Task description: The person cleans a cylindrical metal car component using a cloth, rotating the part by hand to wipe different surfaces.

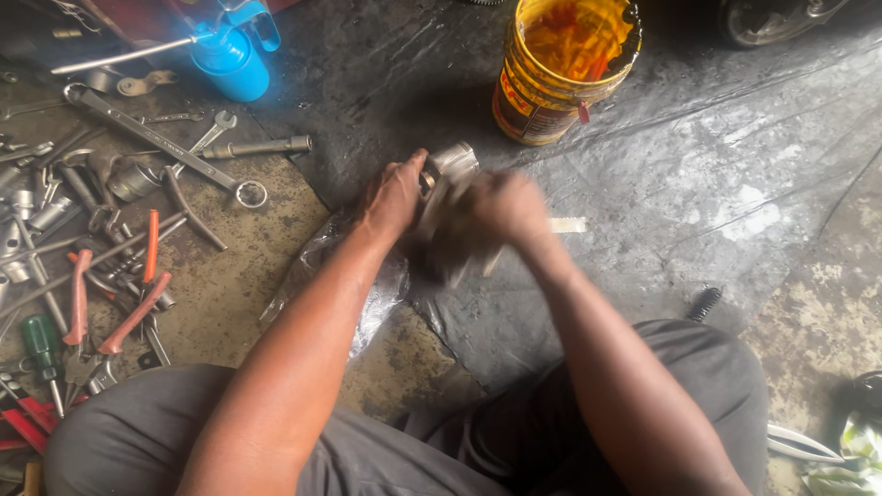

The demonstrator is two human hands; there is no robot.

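My left hand (393, 197) grips the side of a grey metal engine part (448, 169) held just above the dark floor sheet (698, 184). My right hand (507, 208), blurred by motion, is closed on the other side of the same part, with what looks like a dirty rag (459, 250) bunched under it. The lower half of the part is hidden by my hands and the blur. A crumpled clear plastic bag (367, 294) lies on the floor just below my left wrist.
A yellow bucket (551, 92) holding orange liquid stands beyond my hands. A blue oil can (230, 55) sits at the far left. Several spanners, pliers (138, 303) and screwdrivers lie scattered over the left floor. My grey trouser legs fill the foreground.
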